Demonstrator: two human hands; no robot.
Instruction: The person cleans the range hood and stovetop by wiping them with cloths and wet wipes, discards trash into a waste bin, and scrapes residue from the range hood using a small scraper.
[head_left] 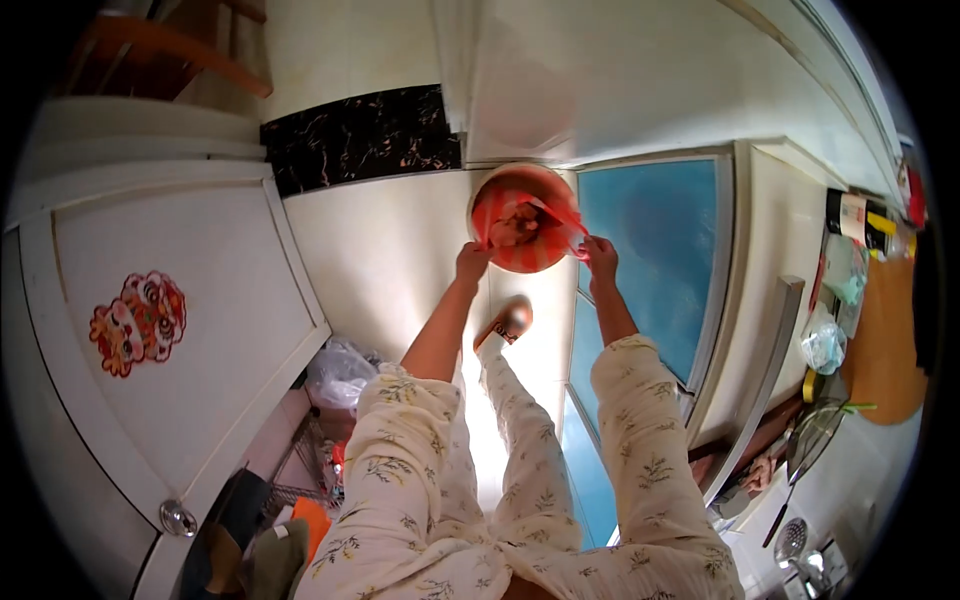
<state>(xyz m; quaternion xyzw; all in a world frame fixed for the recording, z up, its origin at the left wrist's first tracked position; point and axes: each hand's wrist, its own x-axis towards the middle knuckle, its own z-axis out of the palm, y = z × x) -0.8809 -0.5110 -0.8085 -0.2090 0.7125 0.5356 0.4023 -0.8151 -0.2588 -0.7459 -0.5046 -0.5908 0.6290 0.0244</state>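
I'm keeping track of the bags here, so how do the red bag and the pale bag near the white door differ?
The red bag is vivid red; the pale bag is whitish. The red bag is open in the round bin, gripped by the left hand and right hand; the pale bag sits crumpled, untouched. Both look like thin plastic.

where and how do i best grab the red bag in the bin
Probably by the opposite edges of the red bag, coming from above with the left hand and right hand: its mouth faces up, and the round bin surrounds its lower part.
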